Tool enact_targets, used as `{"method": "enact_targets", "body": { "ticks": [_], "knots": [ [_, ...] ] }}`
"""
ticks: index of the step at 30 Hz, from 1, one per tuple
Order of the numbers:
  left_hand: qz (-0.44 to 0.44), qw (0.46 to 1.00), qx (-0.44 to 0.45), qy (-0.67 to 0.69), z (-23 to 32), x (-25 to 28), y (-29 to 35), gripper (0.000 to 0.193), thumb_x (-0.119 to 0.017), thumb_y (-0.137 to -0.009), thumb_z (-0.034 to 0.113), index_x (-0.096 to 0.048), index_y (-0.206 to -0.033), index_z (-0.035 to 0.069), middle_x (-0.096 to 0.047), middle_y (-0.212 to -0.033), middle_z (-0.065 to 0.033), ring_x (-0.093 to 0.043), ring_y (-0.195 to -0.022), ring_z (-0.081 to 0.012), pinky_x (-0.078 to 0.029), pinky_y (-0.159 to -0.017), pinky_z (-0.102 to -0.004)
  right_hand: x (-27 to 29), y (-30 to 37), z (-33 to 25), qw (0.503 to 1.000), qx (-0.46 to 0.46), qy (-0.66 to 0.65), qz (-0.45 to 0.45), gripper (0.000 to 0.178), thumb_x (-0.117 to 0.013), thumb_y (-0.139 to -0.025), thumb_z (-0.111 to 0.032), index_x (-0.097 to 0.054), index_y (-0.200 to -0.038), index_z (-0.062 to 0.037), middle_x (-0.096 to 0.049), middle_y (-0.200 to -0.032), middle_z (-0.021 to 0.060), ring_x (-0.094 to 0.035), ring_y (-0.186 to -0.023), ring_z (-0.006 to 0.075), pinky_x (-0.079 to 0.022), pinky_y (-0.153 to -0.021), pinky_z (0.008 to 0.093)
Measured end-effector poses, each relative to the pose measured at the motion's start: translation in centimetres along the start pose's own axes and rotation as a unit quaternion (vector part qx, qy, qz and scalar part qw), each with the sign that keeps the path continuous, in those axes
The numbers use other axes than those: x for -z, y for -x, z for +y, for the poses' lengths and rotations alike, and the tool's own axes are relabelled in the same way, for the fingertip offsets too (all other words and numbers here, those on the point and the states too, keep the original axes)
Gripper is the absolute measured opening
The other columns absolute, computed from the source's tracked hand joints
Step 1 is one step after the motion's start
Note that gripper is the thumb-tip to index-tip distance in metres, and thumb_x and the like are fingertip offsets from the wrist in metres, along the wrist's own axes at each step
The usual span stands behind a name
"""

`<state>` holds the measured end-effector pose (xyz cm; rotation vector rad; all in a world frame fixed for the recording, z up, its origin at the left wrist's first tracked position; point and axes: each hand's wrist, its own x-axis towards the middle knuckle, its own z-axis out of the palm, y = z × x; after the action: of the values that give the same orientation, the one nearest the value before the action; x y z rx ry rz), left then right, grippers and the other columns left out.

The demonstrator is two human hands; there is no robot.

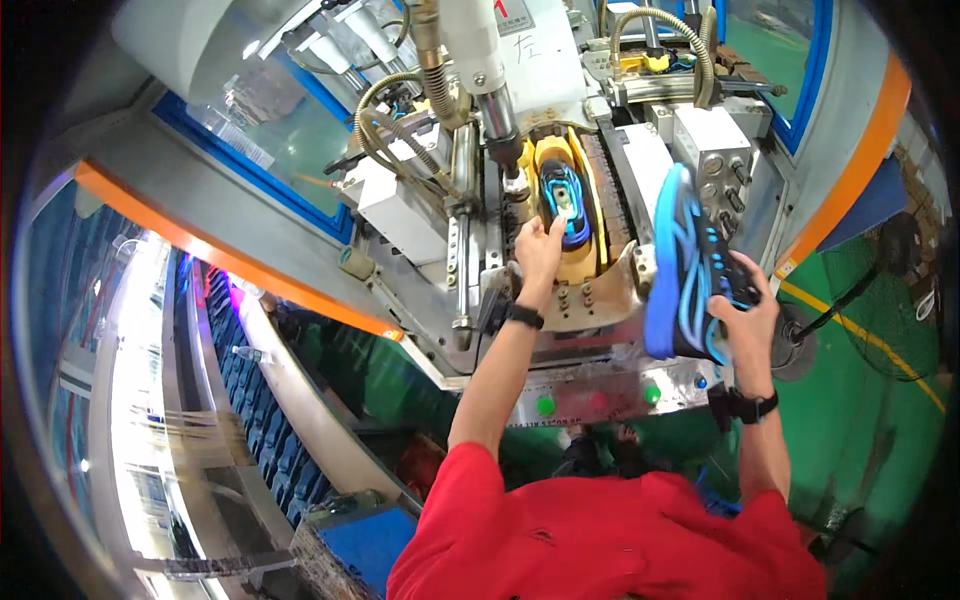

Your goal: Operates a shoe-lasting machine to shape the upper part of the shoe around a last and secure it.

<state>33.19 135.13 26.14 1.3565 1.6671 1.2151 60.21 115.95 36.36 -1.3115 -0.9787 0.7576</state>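
My right hand (pixel 748 312) grips a blue and black sneaker (pixel 692 270), held up on its side with its blue sole facing left. My left hand (pixel 540 252) reaches into the machine and is closed at the near end of a second blue and black sneaker (pixel 563 200). That shoe sits upright in a yellow mould (pixel 582 265), with a pale insert showing in its opening. Some fingers of my left hand are hidden behind the hand itself. A metal press rod (pixel 497 115) stands just left of the mould.
Green buttons (pixel 652 394) line the machine's front panel. A metal cylinder (pixel 463 250) rises left of the mould, and a white block with knobs (pixel 712 150) stands to the right. Orange edges (pixel 240 255) frame the machine. A conveyor (pixel 250 400) runs at left; a floor fan (pixel 895 300) stands at right.
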Motion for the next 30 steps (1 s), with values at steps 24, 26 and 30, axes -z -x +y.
{"method": "enact_targets", "body": {
  "ticks": [24, 26, 30],
  "knots": [
    [-0.04, 0.887, 0.257, 0.383, 1.5, 23.4, 16.9, 0.04, -0.062, -0.083, 0.006, -0.057, -0.119, -0.01, -0.065, -0.105, -0.0105, -0.062, -0.092, -0.0157, -0.048, -0.082, -0.0274, -29.5, -22.6, 3.6, 0.825, -0.012, 0.514, -0.235, 0.066, -0.082, -0.057, -0.031, -0.061, -0.109, 0.0038, -0.066, -0.104, 0.0265, -0.064, -0.101, 0.0376, -0.052, -0.083, 0.044],
    [0.045, 0.908, 0.247, 0.337, 1.6, 26.9, 20.7, 0.04, -0.058, -0.08, 0.011, -0.059, -0.114, -0.01, -0.066, -0.099, -0.0073, -0.062, -0.086, -0.0141, -0.049, -0.079, -0.0258, -32.0, -21.5, 7.3, 0.823, -0.01, 0.519, -0.231, 0.056, -0.078, -0.061, -0.027, -0.063, -0.106, 0.0024, -0.066, -0.103, 0.0263, -0.065, -0.099, 0.0376, -0.052, -0.085, 0.0439],
    [0.216, 0.912, 0.188, 0.295, 1.5, 30.9, 27.9, 0.037, -0.059, -0.081, 0.012, -0.061, -0.112, -0.007, -0.066, -0.1, -0.0085, -0.064, -0.087, -0.0172, -0.051, -0.08, -0.0297, -34.6, -18.8, 13.1, 0.809, 0.046, 0.554, -0.19, 0.047, -0.07, -0.072, -0.021, -0.053, -0.108, 0.003, -0.066, -0.102, 0.0256, -0.065, -0.096, 0.0388, -0.052, -0.085, 0.0446]
  ]
}}
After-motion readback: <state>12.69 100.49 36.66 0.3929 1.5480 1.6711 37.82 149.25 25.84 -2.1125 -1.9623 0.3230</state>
